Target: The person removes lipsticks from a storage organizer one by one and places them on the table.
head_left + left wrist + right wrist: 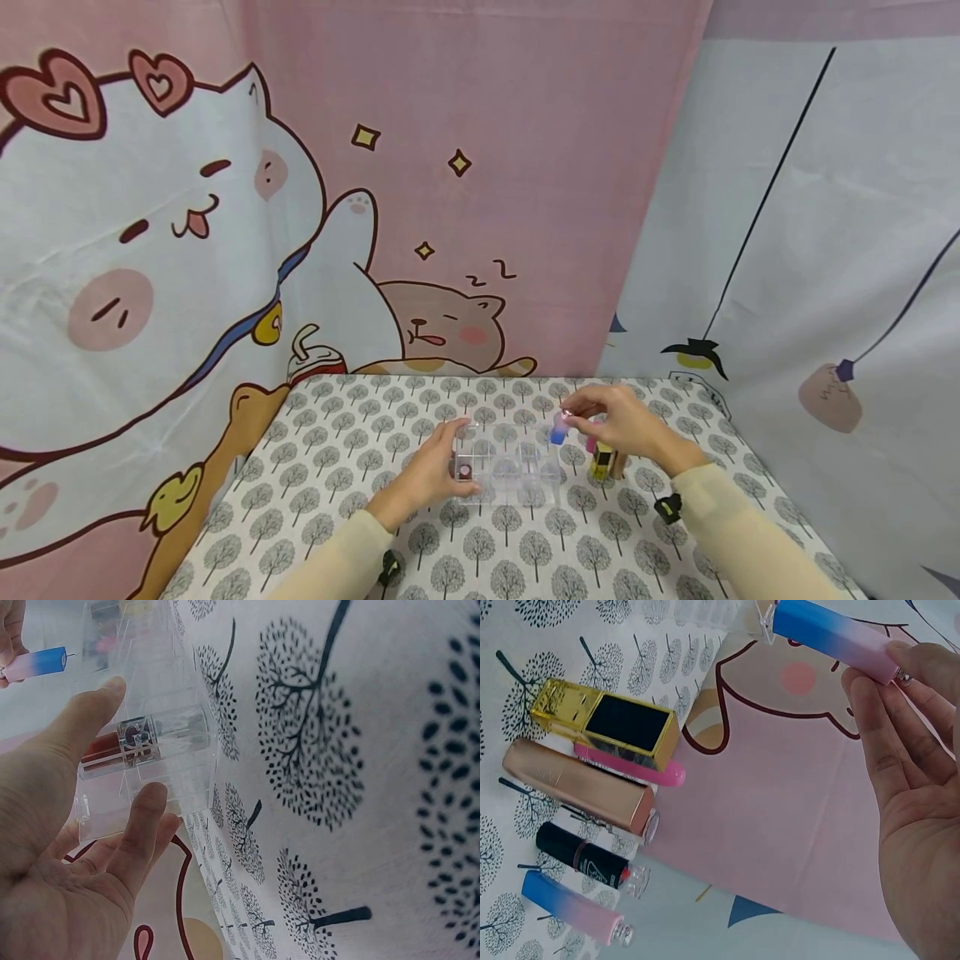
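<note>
A clear plastic organizer (510, 497) with compartments sits on the cloth-covered table. My left hand (435, 471) grips its left end, thumb on the near side and fingers on the far side. In a left compartment stands a lip gloss tube (101, 752) with dark red below its clear part. Above the organizer's right end, my right hand (618, 421) pinches a blue-and-pink lipstick tube (832, 637) between thumb and fingertips, at its pink end with the silvery tip. The blue end points down, apart from the organizer.
Right of the organizer stand several cosmetics: a yellow tube with a black panel (626, 724), a pink tube (671, 774) partly hidden behind it, a rose-gold tube (581, 784), a black tube (581, 851) and another blue-and-pink tube (570, 907). A printed curtain (525, 167) hangs behind the table.
</note>
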`<state>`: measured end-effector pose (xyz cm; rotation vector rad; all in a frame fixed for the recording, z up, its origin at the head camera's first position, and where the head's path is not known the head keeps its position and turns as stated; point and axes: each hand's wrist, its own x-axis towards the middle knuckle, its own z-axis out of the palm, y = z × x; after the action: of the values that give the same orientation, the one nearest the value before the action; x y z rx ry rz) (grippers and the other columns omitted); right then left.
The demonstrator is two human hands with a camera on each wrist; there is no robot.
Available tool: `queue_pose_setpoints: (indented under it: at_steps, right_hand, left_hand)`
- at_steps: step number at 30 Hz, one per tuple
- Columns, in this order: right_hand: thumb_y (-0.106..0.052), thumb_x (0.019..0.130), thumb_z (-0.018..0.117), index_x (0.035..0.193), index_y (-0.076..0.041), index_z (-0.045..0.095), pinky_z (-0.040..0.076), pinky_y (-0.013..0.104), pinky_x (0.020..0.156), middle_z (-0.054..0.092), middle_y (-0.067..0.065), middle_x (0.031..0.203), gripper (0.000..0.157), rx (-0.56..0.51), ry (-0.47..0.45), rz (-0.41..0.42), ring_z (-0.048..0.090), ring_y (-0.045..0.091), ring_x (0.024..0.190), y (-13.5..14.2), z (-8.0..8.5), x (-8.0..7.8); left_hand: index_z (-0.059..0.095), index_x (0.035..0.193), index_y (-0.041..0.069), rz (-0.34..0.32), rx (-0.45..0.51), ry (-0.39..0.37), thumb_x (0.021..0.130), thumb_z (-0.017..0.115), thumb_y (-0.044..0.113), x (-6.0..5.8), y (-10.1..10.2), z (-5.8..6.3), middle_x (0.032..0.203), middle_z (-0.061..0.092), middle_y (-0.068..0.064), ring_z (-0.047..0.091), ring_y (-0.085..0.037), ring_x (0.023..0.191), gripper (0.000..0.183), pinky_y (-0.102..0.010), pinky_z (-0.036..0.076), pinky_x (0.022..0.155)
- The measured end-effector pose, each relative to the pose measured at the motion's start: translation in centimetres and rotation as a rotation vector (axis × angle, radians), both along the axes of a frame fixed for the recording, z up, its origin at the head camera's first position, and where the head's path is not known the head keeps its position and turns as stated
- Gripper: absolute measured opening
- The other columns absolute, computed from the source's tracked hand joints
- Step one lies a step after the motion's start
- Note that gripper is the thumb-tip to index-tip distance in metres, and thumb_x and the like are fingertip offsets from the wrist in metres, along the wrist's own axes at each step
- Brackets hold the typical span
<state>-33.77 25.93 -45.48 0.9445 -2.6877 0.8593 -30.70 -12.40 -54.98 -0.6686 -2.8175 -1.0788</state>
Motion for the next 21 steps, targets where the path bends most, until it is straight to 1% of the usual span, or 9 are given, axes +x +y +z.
queue_pose_setpoints:
  at_steps: [1, 3, 4, 8, 10, 12, 16, 19, 21]
  right_hand:
    - [-0.026, 0.105, 0.09, 0.127, -0.021, 0.086, 0.074, 0.042, 0.1, 0.089, -0.011, 0.114, 0.023, -0.001, 0.007, 0.0, 0.087, 0.01, 0.105, 0.1, 0.0, 0.0]
    - [-0.024, 0.105, 0.09, 0.127, -0.02, 0.086, 0.074, 0.041, 0.099, 0.089, -0.01, 0.114, 0.023, -0.008, 0.022, 0.0, 0.087, 0.011, 0.104, 0.4, -0.1, 0.0]
    - [-0.023, 0.105, 0.09, 0.127, -0.019, 0.086, 0.075, 0.041, 0.099, 0.089, -0.01, 0.113, 0.023, -0.014, 0.027, 0.0, 0.087, 0.011, 0.103, 0.5, -0.1, 0.0]
    - [-0.019, 0.104, 0.09, 0.126, -0.018, 0.086, 0.074, 0.037, 0.097, 0.089, -0.011, 0.112, 0.022, -0.027, 0.042, -0.01, 0.086, 0.009, 0.102, 1.0, -0.1, 0.1]
    - [-0.018, 0.103, 0.091, 0.125, -0.02, 0.086, 0.074, 0.034, 0.097, 0.089, -0.011, 0.112, 0.022, -0.031, 0.04, -0.022, 0.086, 0.008, 0.102, 1.3, -0.1, 0.1]
    - [-0.016, 0.103, 0.091, 0.125, -0.02, 0.086, 0.074, 0.032, 0.096, 0.089, -0.01, 0.114, 0.023, -0.041, 0.04, -0.024, 0.086, 0.009, 0.103, 1.7, -0.1, 0.1]
    - [-0.012, 0.103, 0.09, 0.126, -0.017, 0.086, 0.075, 0.035, 0.095, 0.089, -0.006, 0.116, 0.025, -0.059, 0.053, -0.023, 0.086, 0.01, 0.103, 2.4, 0.0, 0.2]
    - [-0.013, 0.102, 0.091, 0.126, -0.014, 0.086, 0.075, 0.035, 0.094, 0.089, -0.004, 0.116, 0.024, -0.064, 0.078, -0.031, 0.086, 0.009, 0.102, 3.0, -0.1, 0.2]
    - [-0.013, 0.102, 0.091, 0.125, -0.012, 0.086, 0.075, 0.033, 0.092, 0.089, -0.004, 0.114, 0.024, -0.071, 0.09, -0.031, 0.085, 0.009, 0.1, 3.4, -0.1, 0.2]
  left_hand:
    - [0.035, 0.18, 0.017, 0.0, -0.001, -0.001, 0.085, 0.108, 0.033, 0.0, 0.0, 0.0, 0.167, 0.058, -0.02, 0.069, -0.018, 0.1, 0.122, -0.052, 0.069, 0.103]
    - [0.035, 0.18, 0.017, -0.003, 0.002, -0.001, 0.085, 0.108, 0.033, 0.0, 0.0, 0.0, 0.167, 0.058, -0.021, 0.072, -0.024, 0.107, 0.122, -0.054, 0.069, 0.105]
    - [0.035, 0.18, 0.016, -0.002, 0.002, -0.001, 0.085, 0.108, 0.034, 0.1, 0.0, 0.0, 0.167, 0.058, -0.022, 0.072, -0.024, 0.108, 0.122, -0.053, 0.069, 0.104]
    - [0.035, 0.18, 0.017, -0.002, 0.007, -0.006, 0.084, 0.108, 0.034, 0.2, 0.0, 0.0, 0.168, 0.057, -0.022, 0.071, -0.022, 0.105, 0.122, -0.053, 0.069, 0.103]
    - [0.035, 0.181, 0.017, 0.001, 0.004, -0.008, 0.084, 0.109, 0.035, 0.3, 0.0, 0.0, 0.168, 0.058, -0.021, 0.068, -0.017, 0.099, 0.123, -0.05, 0.069, 0.101]
    - [0.035, 0.181, 0.018, 0.001, 0.008, -0.014, 0.084, 0.108, 0.035, 0.3, 0.0, 0.0, 0.168, 0.057, -0.021, 0.069, -0.017, 0.096, 0.123, -0.05, 0.069, 0.099]
    - [0.034, 0.181, 0.017, 0.0, 0.006, -0.009, 0.084, 0.108, 0.033, 0.3, 0.0, 0.1, 0.168, 0.057, -0.021, 0.066, -0.015, 0.09, 0.122, -0.043, 0.068, 0.092]
    - [0.035, 0.181, 0.016, -0.004, 0.013, -0.005, 0.085, 0.108, 0.031, 0.3, 0.0, 0.1, 0.167, 0.057, -0.021, 0.067, -0.016, 0.093, 0.121, -0.039, 0.066, 0.089]
    - [0.035, 0.181, 0.016, -0.006, 0.018, -0.009, 0.086, 0.107, 0.03, 0.3, 0.1, 0.0, 0.167, 0.057, -0.021, 0.068, -0.017, 0.099, 0.121, -0.036, 0.065, 0.087]
